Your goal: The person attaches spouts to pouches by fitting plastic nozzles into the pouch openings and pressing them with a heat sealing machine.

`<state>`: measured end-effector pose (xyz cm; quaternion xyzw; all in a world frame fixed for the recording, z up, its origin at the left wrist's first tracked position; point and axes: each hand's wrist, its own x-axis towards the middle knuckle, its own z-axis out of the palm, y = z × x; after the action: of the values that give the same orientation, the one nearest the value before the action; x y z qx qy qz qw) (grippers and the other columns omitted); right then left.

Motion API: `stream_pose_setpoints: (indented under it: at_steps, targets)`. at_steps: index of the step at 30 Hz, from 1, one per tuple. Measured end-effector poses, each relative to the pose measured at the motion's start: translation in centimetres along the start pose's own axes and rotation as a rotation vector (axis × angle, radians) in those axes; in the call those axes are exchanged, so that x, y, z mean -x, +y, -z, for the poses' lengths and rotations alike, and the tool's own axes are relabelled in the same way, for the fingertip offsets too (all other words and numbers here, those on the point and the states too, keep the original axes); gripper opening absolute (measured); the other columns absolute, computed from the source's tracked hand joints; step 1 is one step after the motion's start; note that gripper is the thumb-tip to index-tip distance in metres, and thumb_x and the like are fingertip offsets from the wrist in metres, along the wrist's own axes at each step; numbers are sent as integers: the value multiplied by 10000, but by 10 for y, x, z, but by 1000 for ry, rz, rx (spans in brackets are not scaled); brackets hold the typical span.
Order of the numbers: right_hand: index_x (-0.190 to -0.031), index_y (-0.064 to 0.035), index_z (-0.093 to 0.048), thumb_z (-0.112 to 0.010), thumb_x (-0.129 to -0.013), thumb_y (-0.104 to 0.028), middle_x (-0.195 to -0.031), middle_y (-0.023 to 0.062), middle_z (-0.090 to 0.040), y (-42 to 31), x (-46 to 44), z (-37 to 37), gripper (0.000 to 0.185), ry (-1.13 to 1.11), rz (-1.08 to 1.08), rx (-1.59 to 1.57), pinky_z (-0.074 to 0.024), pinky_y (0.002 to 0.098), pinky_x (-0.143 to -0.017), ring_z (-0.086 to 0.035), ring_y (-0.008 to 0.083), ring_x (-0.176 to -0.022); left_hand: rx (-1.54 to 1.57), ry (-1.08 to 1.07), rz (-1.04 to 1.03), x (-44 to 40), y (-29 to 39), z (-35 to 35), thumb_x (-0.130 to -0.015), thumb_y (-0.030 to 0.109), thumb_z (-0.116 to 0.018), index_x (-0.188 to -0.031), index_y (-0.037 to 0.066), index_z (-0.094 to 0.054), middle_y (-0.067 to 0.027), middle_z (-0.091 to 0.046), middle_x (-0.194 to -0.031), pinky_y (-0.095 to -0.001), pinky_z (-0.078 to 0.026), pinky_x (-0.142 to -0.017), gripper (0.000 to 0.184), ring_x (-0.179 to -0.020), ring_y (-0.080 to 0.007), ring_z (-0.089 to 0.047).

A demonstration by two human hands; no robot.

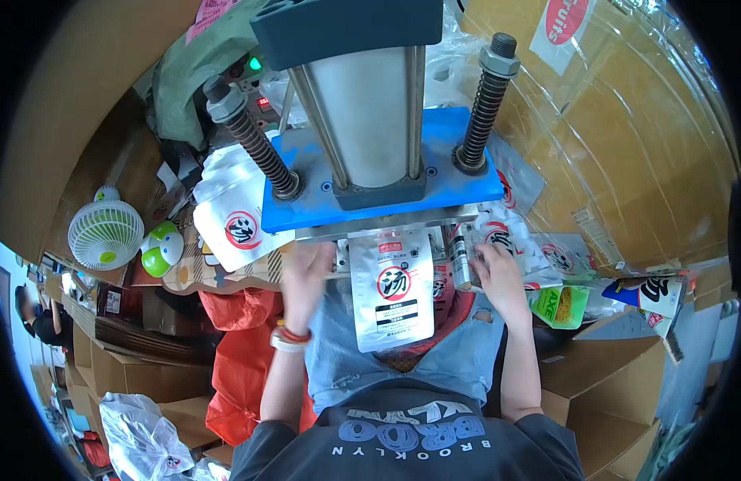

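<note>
A white pouch with a red circle and black character (394, 289) hangs from the front edge of the press (382, 176), over the person's lap. To its left, my left hand (308, 280) is raised near the press edge, blurred by motion, so its fingers cannot be made out. My right hand (499, 276) is on the right of the pouch, its fingers bent against a small grey metal part (463, 256) at the press. Behind that hand lie more printed white pouches (531, 256). Another stack of white pouches (240, 228) sits left of the press.
A small white-green fan (106, 234) and a green-white round object (161, 249) stand at the left. Red bags (238, 369) and open cardboard boxes (611, 385) flank the lap. A large wrapped carton (627, 144) fills the right. A person (46, 321) is far left.
</note>
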<state>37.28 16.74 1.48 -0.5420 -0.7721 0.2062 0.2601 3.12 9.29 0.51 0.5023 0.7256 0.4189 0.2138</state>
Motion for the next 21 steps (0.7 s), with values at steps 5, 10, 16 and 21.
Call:
stream_pose_setpoints:
  at_steps: [5,10,16,21]
  targets:
    - [-1103,-13,-635,-668,-877,-111,-967,146,-663,-6,22,28,249,-169,-34,-217,-508,338,-746,-650,252,-802,-898,-10,-248,17,-53,46,-842,427,-687,-1487,104,-341,-158,-311,-1553,-554,-214,-1148,800,-1436,-374,-269]
    - [-1075,19,-637,-724,-826,0,-1045,113,-686,-77,33,55,265,81,57,-779,-515,307,-820,-639,178,-934,-453,212,-264,46,-56,60,-808,57,-689,-982,54,-741,-105,-730,-857,-309,-537,-640,181,-707,-253,-697]
    - [-1101,-1,-699,-717,-760,41,-987,136,-645,-135,41,62,344,88,610,-519,-500,319,-741,-614,254,-866,-37,366,-167,91,24,49,-717,-119,-626,-1015,19,-725,-107,-728,-908,-267,-513,-677,343,-752,-175,-686]
    - [-1210,9,-629,-700,-777,16,-1051,142,-618,-124,35,19,439,139,623,-133,-525,342,-744,-624,270,-873,-328,313,-491,107,63,40,-686,-108,-618,-960,41,-719,-78,-733,-988,-356,-555,-841,328,-1006,-283,-692]
